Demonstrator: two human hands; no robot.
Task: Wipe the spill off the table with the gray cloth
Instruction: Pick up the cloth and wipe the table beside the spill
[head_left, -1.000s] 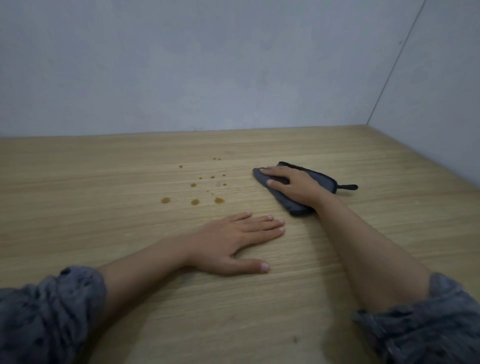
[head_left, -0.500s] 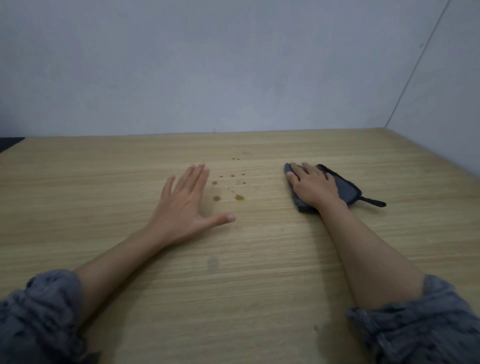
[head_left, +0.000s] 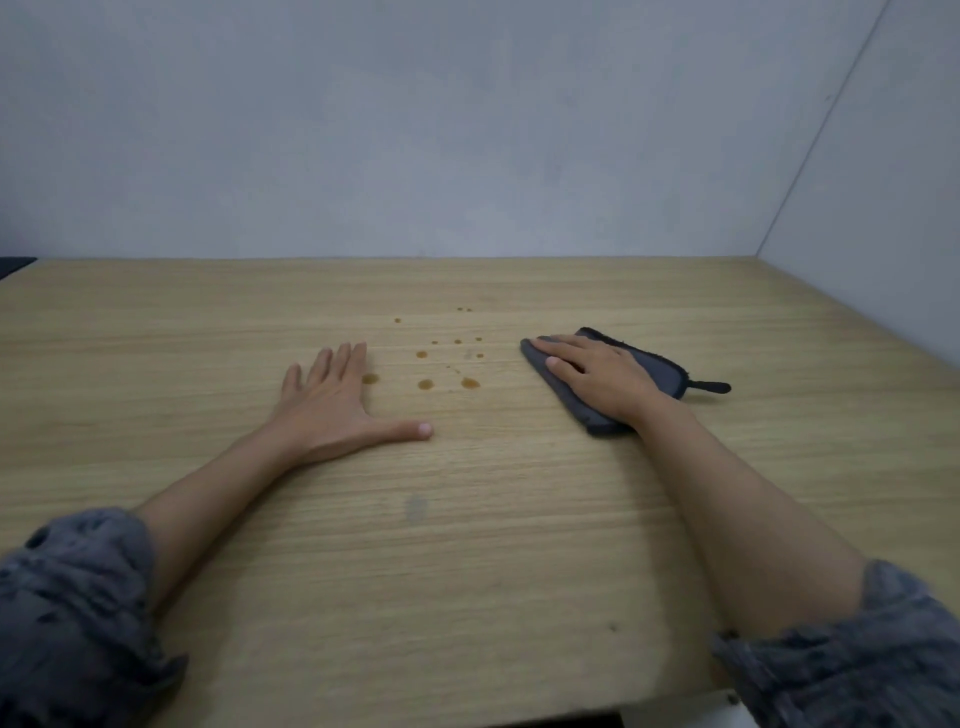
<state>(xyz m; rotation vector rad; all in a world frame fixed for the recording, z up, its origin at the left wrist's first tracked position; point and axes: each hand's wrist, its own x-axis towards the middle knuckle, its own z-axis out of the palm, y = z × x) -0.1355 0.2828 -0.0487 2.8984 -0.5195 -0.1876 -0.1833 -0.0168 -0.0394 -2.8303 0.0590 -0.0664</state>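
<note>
Several small brown drops of the spill (head_left: 426, 384) dot the wooden table (head_left: 467, 545) near its middle. A folded gray cloth (head_left: 655, 370) with a dark hanging loop lies just right of the drops. My right hand (head_left: 602, 379) presses flat on top of the cloth, fingers pointing left toward the spill. Left of the drops, my left hand (head_left: 332, 405) rests palm down on the bare wood, fingers spread and thumb stretched out to the right. One drop sits right beside its index finger.
A pale wall rises behind the table, and a second wall closes off the right side. The table's near edge shows at the bottom right. A faint grey smudge (head_left: 415, 508) marks the wood between my arms.
My left hand swung from in front of me out to the left of the drops, fingers now pointing away. My right hand stayed flat on the cloth. The view shifted slightly.
</note>
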